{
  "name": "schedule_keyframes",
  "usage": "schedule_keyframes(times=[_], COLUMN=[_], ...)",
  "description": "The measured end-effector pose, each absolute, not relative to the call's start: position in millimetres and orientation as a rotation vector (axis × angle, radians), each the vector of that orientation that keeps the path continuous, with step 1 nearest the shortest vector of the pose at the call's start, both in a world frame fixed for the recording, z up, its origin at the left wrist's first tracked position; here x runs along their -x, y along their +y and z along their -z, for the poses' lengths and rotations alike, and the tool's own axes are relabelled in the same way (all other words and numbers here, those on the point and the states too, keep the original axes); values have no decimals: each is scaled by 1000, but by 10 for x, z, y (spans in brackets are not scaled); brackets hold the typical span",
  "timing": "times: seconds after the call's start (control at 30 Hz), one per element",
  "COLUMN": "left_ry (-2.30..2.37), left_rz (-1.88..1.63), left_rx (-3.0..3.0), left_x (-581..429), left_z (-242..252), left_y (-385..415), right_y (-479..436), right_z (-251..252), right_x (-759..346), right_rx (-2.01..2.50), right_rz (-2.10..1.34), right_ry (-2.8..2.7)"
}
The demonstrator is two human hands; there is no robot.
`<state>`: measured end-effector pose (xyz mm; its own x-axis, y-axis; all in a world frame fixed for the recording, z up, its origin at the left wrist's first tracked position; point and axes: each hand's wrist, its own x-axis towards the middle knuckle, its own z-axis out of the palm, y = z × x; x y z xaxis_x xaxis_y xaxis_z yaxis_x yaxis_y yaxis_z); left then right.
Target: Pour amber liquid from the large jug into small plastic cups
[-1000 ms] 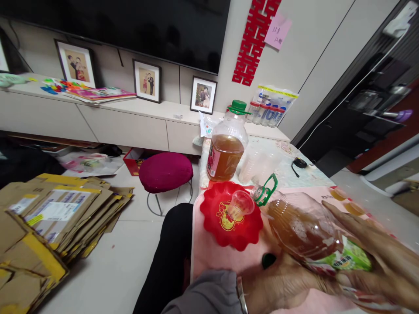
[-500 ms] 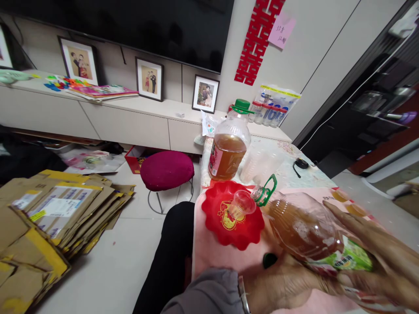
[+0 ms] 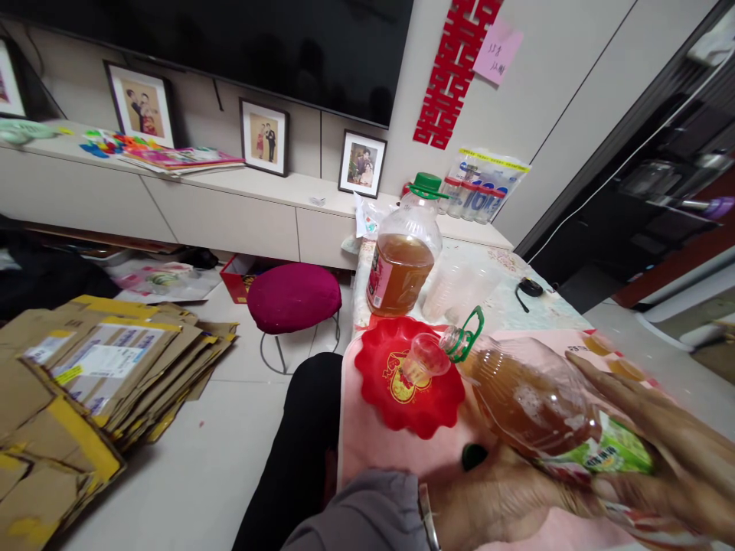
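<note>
A big clear plastic bottle (image 3: 534, 394) of amber liquid lies tilted nearly on its side, its uncapped neck with a green carry ring pointing left. My left hand (image 3: 505, 493) is closed around it from below. Along its far side and base, my right hand (image 3: 660, 444) grips it too. The bottle's mouth is at the rim of a clear plastic cup (image 3: 426, 358). That cup stands in a red scalloped plate (image 3: 376, 375). Whether liquid is flowing I cannot tell. A dark green cap (image 3: 474, 456) lies beside my left wrist.
Behind the plate stands a capped bottle (image 3: 402, 268) of amber liquid, with stacked clear cups (image 3: 451, 287) beside it. Filled cups (image 3: 602, 343) sit at the table's right. A purple stool (image 3: 295, 298) and flattened cardboard boxes (image 3: 143, 352) are on the floor to the left.
The view has shifted very slightly. Both hands, the tilted bottle and the cup keep the same places relative to each other.
</note>
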<state>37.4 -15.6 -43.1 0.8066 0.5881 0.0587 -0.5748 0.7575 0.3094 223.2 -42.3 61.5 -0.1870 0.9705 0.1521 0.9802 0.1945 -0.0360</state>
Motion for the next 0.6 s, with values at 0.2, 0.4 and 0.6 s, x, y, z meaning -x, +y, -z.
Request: schedule_keyframes(times=[0.2,0.4,0.6], left_ry=[49,30,33], left_rz=[-637,-635,-631], left_rx=[-338,-317,-323], left_x=[-407,-380,-350], left_z=[466,378,354], left_y=[-169,-147,-157], right_y=[-416,-405,-399], right_z=[-582,-600,-596], right_x=[-2308,-2367,-2388], right_rx=[1924,1946,1935], right_rz=[67,3,44], right_ry=[-2347,-2377,-2403])
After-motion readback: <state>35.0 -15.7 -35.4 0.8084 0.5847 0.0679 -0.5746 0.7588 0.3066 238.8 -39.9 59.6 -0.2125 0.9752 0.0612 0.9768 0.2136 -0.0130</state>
